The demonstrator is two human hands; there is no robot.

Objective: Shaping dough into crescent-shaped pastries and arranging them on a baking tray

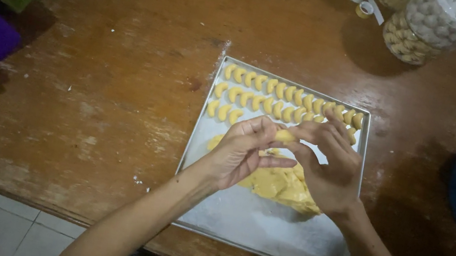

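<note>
My left hand (242, 152) and right hand (331, 165) pinch a small yellow dough piece (284, 136) between fingertips over the rectangular floured metal tray (260, 227), keeping the soft yellow dough mound (283, 188) at 6 o'clock and crescent rows (283, 97) at 12 o'clock.

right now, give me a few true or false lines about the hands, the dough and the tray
1. Both hands, left hand and right hand, pinch one small dough piece. True.
2. The tray sits on a glass table. False: the table is worn wood.
3. Shaped crescents lie in rows at the tray's far end. True.
4. The dough lump lies off the tray. False: it rests on the tray, below the hands.
5. A jar stands at the table's far right. True.
</note>
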